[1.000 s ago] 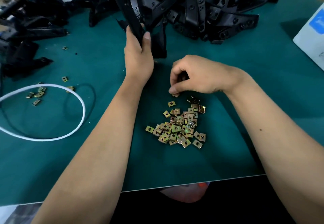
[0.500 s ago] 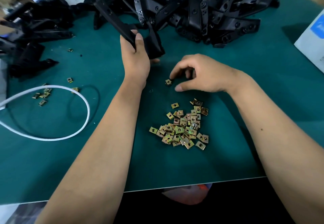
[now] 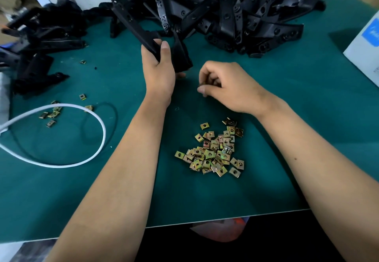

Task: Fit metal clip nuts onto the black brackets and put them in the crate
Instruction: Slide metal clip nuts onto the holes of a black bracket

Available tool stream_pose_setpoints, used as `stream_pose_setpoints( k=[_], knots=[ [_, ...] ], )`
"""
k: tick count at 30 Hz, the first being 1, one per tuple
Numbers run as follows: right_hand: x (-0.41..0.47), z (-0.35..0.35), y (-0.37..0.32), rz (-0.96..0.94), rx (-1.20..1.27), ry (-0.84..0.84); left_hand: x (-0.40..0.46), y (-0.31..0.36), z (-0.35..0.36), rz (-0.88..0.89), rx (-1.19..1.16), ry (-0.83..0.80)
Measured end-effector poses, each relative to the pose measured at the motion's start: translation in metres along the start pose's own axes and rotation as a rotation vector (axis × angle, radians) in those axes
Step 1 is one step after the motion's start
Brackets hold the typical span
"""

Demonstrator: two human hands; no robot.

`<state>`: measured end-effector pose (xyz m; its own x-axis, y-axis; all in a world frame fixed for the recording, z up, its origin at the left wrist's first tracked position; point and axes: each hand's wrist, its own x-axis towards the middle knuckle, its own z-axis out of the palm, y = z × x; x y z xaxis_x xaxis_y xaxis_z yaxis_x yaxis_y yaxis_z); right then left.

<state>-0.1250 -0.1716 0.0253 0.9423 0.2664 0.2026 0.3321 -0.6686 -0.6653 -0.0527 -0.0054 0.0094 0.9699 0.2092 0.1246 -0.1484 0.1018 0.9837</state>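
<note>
Left hand (image 3: 159, 71): closed around a black bracket (image 3: 141, 30); the thumb is laid over the near face of the bracket and the other fingers are wrapped behind it, mostly hidden.

Held bracket: tilted, with its long arm rising up and to the left from the thumb; a broader black part is seen just right of the palm, above the mat.

Right hand (image 3: 227, 86): curled, with thumb and fingertips pinched together; a small dark-gold piece, taken to be a clip nut (image 3: 203, 84), is glimpsed between the fingertips, but it is too small for its shape to be made out.

Gap between hands: the right fingertips are kept just right of the left palm, near but apart from the bracket.

Pile of clip nuts (image 3: 213, 151): spread loosely on the green mat (image 3: 287, 118), well below the right fingertips, between the two forearms.

Stray clip nuts (image 3: 51, 114): scattered far left of the left fingers, some inside a loop of white cable (image 3: 98, 122).

Heap of brackets (image 3: 235, 11): piled beyond both sets of fingers, at the far edge of the mat.

Second group of brackets (image 3: 39, 42): laid up and to the left of the left hand.

White box (image 3: 367, 54): seen at the far right, well apart from the right hand.

Crate: cannot be made out in this view.
</note>
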Motion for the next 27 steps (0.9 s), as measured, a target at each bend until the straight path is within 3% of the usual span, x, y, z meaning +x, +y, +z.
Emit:
stream_pose_setpoints(
  k=[5,11,15,22,27],
  knots=[
    [-0.002,-0.002,-0.001,-0.007,0.052,-0.020,0.001,-0.002,-0.001,0.032,0.028,0.020],
    [0.001,-0.002,0.002,0.005,-0.109,0.015,-0.001,0.002,-0.002,0.004,0.010,0.011],
    [0.000,-0.002,0.003,0.083,0.040,0.049,-0.002,0.003,-0.004,0.007,0.081,-0.007],
    [0.001,0.000,0.005,0.086,0.081,0.143,-0.006,0.004,-0.006,0.041,0.127,-0.134],
    [0.004,-0.002,0.010,0.175,0.493,0.342,-0.009,0.006,-0.002,-0.062,-0.003,-0.295]
  ],
)
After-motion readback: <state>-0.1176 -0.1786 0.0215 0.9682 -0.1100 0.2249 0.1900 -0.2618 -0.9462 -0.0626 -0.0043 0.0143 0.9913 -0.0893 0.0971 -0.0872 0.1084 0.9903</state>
